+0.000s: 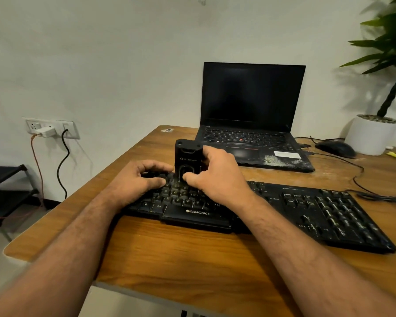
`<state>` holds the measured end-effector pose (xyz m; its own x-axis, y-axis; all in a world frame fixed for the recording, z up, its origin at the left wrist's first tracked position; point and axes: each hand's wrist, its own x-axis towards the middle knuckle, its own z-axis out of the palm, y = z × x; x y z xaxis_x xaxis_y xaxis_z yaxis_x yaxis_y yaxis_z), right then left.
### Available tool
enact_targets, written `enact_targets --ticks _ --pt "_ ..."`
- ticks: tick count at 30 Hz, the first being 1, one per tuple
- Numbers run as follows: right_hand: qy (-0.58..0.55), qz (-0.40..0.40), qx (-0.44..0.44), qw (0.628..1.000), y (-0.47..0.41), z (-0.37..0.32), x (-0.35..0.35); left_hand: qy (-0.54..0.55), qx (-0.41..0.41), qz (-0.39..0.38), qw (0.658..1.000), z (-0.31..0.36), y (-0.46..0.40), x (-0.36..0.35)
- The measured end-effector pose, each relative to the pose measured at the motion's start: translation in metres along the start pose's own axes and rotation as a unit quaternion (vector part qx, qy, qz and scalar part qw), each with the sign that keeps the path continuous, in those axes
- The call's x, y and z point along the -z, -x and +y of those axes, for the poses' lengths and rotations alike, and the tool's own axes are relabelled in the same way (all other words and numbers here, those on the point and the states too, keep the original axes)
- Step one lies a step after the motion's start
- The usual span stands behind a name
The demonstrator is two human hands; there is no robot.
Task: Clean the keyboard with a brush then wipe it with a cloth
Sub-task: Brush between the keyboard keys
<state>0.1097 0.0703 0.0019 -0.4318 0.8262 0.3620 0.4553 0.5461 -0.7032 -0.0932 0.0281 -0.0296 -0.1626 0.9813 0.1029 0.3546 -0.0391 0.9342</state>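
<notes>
A black keyboard (306, 211) lies across the wooden desk (169, 252). My right hand (217, 177) grips a black block-shaped brush tool (188, 156), held upright with its lower end pressed onto the upper-left keys. Its bristles are hidden. My left hand (142, 179) rests on the keyboard's left end with fingers curled over the far edge, holding it down. No cloth shows in view.
An open black laptop (252, 115) stands behind the keyboard. A black mouse (336, 148) and its cable lie at the right, beside a white plant pot (370, 136). A wall socket with plugs (50, 129) and a dark shelf (5, 186) sit left of the desk.
</notes>
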Motion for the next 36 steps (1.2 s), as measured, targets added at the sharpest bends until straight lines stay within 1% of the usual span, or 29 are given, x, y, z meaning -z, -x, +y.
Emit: enact_targets --ticks 3,4,8,9,12,13,14,16,18,20,22,25,26,29,30,33,34,36 --pt "-0.030 -0.064 0.021 0.997 0.005 -0.001 -0.001 -0.007 -0.003 0.002 1.000 0.000 0.000 0.000" --pt "-0.027 -0.071 0.026 0.997 0.006 -0.002 -0.002 -0.004 0.000 0.001 1.000 -0.001 -0.001 0.000" --pt "-0.004 -0.020 0.001 1.000 0.000 0.002 0.002 -0.006 -0.003 0.012 1.000 0.000 0.001 0.000" --pt "-0.007 -0.019 0.004 1.000 0.000 0.002 0.004 -0.008 -0.004 0.012 1.000 0.000 0.000 0.000" --pt "-0.037 -0.061 0.021 0.997 0.006 -0.001 0.003 -0.012 -0.006 -0.001 1.000 0.001 0.001 0.000" --pt "-0.030 -0.069 0.021 0.997 0.007 -0.001 0.000 -0.006 -0.007 -0.004 1.000 0.000 0.000 0.000" --pt "-0.020 -0.063 0.018 0.998 0.006 -0.001 -0.001 0.000 -0.007 -0.002 1.000 0.000 0.001 0.000" --pt "-0.004 -0.026 -0.001 1.000 0.001 0.002 0.000 0.001 -0.007 0.007 1.000 0.000 0.002 -0.001" --pt "-0.018 -0.007 -0.016 1.000 -0.003 0.006 0.005 0.001 -0.002 0.010 1.000 -0.001 0.002 0.000" --pt "-0.058 -0.037 -0.018 0.998 0.000 0.006 0.005 0.005 -0.001 0.006 1.000 0.000 0.002 0.000" --pt "-0.058 -0.063 -0.002 0.996 0.003 0.004 -0.001 0.002 -0.006 0.001 1.000 0.001 0.002 0.000" --pt "-0.029 -0.020 0.004 0.999 0.000 0.002 -0.006 -0.003 -0.010 -0.001 1.000 0.002 0.004 0.000" --pt "-0.036 -0.020 0.007 0.999 -0.001 0.002 -0.007 -0.007 -0.009 0.000 1.000 0.002 0.003 0.001" --pt "-0.059 -0.076 0.024 0.995 0.002 -0.003 -0.012 -0.009 -0.013 -0.006 1.000 0.002 0.004 0.001" --pt "-0.052 -0.080 0.030 0.995 0.003 -0.003 -0.014 -0.008 -0.012 -0.007 1.000 0.002 0.003 0.001" --pt "-0.032 -0.031 0.021 0.999 -0.002 -0.001 -0.013 -0.014 -0.010 -0.007 1.000 0.002 0.003 0.002" --pt "-0.040 -0.032 0.019 0.999 -0.002 0.001 -0.011 -0.015 -0.011 -0.006 1.000 0.002 0.003 0.001" --pt "-0.068 -0.071 0.024 0.995 0.000 0.000 -0.011 -0.015 -0.020 -0.006 1.000 0.004 0.004 0.000"
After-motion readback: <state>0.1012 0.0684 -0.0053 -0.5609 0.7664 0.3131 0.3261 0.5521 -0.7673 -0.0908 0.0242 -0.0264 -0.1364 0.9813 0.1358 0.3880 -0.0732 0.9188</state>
